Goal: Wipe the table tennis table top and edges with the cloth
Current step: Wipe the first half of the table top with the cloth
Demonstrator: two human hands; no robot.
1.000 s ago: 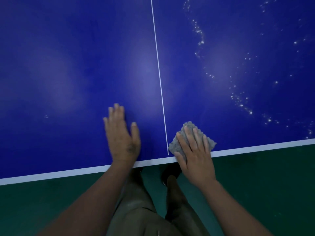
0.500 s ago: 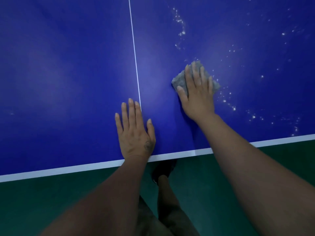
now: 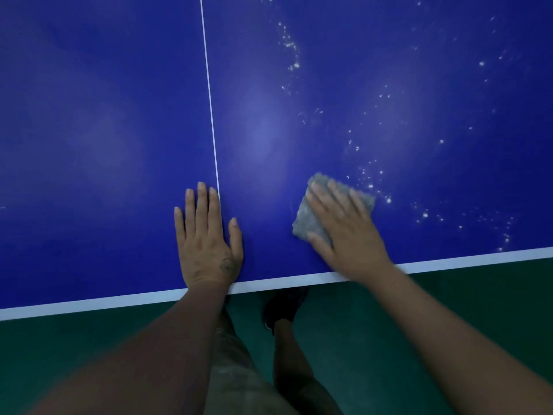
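On the table (image 3: 104, 130), near its front edge: left hand (image 3: 206, 247) flat, just left of the centre line (image 3: 209, 94); right hand (image 3: 350, 235) further right, on top of the cloth (image 3: 308, 217). Specks (image 3: 371, 181) right of and behind the cloth. Below the edge, floor (image 3: 74, 333), shoe (image 3: 282, 307) between the forearms.

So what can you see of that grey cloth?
The cloth is a small grey pad with a nubbly, fuzzy-looking surface, slightly blurred. It lies flat on the blue table top, right of the white centre line, just inside the white near edge. The right hand presses on it with straight fingers, covering most of it. White specks lie just beyond its right side.
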